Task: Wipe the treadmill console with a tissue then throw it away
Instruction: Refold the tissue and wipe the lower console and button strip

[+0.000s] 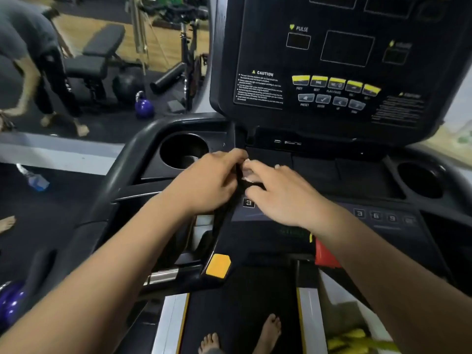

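Left grip (pixel 212 182) and right grip (pixel 281 195) met fingertip to fingertip, both pinching a small white tissue (pixel 248 172), tissue held just over the dark tray at the base of the treadmill console (pixel 268 47), cup holder (pixel 182 152) beside the left grip, purple kettlebell (pixel 144 107) on the floor beyond

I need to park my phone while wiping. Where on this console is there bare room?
The flat tray between the right hand and the right cup holder is bare; the left cup holder looks free too. Crowded: the tray's left end, where the left hand meets the right over the tissue.
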Demonstrator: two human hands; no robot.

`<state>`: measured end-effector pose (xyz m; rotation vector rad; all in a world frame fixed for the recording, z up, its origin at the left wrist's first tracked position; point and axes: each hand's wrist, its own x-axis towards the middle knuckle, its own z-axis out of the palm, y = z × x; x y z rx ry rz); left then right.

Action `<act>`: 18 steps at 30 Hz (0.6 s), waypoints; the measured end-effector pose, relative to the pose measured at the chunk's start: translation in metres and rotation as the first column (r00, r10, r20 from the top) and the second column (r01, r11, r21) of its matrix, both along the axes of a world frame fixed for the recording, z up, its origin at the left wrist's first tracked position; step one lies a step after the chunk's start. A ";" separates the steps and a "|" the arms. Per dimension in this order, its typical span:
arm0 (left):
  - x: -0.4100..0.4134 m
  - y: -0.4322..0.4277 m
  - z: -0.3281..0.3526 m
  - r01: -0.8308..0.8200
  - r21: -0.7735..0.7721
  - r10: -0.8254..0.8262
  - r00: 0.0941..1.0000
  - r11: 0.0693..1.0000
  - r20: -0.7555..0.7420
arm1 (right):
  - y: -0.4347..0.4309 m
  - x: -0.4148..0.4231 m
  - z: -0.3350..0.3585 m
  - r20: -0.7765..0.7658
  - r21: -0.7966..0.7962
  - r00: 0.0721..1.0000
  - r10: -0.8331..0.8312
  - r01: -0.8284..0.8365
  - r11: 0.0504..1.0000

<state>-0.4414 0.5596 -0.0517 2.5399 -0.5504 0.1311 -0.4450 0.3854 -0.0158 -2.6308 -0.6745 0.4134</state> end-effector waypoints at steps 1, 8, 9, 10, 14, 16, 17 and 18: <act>-0.001 0.002 0.001 0.031 0.003 -0.031 0.999 1.000 0.007 | 0.000 -0.001 0.001 -0.013 0.010 1.000 -0.027 0.028 1.000; 0.004 0.001 -0.003 0.026 -0.087 -0.027 1.000 0.996 -0.012 | 0.010 0.008 0.002 -0.184 0.068 0.976 -0.116 0.130 0.989; 0.005 0.001 -0.001 0.009 -0.101 -0.009 1.000 0.995 -0.008 | 0.013 0.010 0.003 -0.155 0.042 0.982 -0.111 0.119 0.992; 0.005 0.002 -0.001 -0.003 -0.113 0.003 1.000 0.994 -0.002 | 0.013 0.012 0.004 -0.129 0.040 0.986 -0.105 0.111 0.993; -0.010 0.007 -0.012 -0.014 -0.159 0.015 1.000 0.987 0.011 | -0.005 0.002 -0.001 -0.097 0.057 0.994 -0.043 0.049 0.997; -0.014 0.003 -0.016 0.001 -0.194 0.000 1.000 0.981 0.005 | -0.008 0.004 -0.006 -0.129 0.086 0.989 -0.075 0.086 0.993; -0.011 0.002 -0.016 -0.011 -0.215 0.013 1.000 0.977 0.006 | -0.005 0.008 -0.006 -0.166 0.126 0.981 -0.104 0.125 0.984; -0.006 0.001 -0.016 -0.039 -0.232 0.043 0.999 0.972 0.012 | -0.003 0.013 -0.007 -0.204 0.183 0.971 -0.121 0.159 0.970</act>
